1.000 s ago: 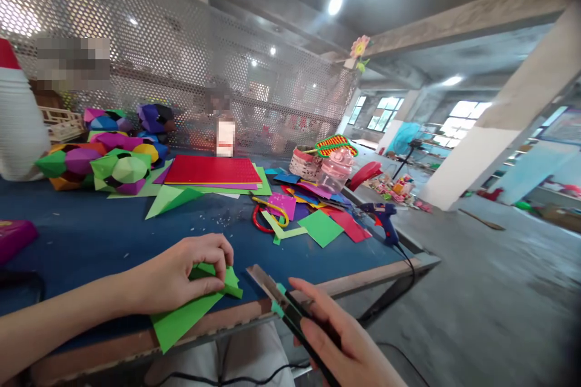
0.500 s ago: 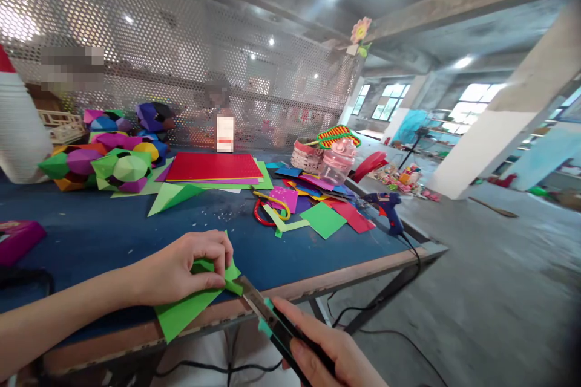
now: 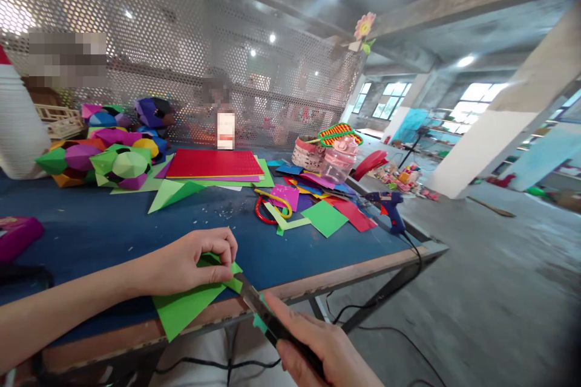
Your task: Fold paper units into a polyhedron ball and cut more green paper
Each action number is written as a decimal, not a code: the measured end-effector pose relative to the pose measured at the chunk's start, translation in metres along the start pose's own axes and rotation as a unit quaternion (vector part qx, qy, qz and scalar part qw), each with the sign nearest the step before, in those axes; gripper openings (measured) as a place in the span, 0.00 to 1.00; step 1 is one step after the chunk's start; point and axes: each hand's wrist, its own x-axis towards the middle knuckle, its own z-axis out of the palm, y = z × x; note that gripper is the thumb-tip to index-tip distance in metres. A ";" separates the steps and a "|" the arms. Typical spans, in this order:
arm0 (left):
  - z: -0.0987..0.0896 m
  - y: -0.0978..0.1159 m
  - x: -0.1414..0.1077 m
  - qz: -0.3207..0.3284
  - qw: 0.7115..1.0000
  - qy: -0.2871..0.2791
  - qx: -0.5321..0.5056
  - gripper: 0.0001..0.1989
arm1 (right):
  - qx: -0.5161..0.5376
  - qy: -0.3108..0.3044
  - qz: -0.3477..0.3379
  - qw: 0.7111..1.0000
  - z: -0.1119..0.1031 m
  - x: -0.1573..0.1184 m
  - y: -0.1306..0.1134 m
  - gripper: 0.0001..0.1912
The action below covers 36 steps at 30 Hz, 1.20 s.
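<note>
My left hand (image 3: 200, 261) pinches a folded piece of green paper (image 3: 188, 308) at the front edge of the blue table. Part of the sheet hangs over that edge. In my right hand (image 3: 313, 338) is a dark-handled cutting tool (image 3: 267, 314) with turquoise parts, perhaps scissors or a utility knife. Its metal blade points up and left, and the tip meets the green paper just beside my left fingertips. My left fingers hide some of the folds.
Behind my hands lie red-and-yellow-handled scissors (image 3: 272, 208), scattered colored paper (image 3: 324, 218), a red stack (image 3: 213, 163) and faceted paper balls (image 3: 122, 166). A glue gun (image 3: 390, 208) sits at the right edge, near a clear jar (image 3: 338, 163). Cables hang below.
My right hand and the tool have shifted slightly left, and the tool looks more closed. My left hand has moved a little right, still holding the green paper.
</note>
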 end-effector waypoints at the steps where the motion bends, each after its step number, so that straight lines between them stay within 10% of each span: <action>1: 0.000 0.001 0.000 -0.002 1.000 0.002 0.004 0.12 | -0.023 0.004 0.000 1.000 0.000 0.001 0.000 0.30; 36: 0.004 0.000 0.001 0.018 1.000 0.007 0.024 0.11 | -0.001 -0.033 0.030 0.999 0.006 0.003 -0.006 0.33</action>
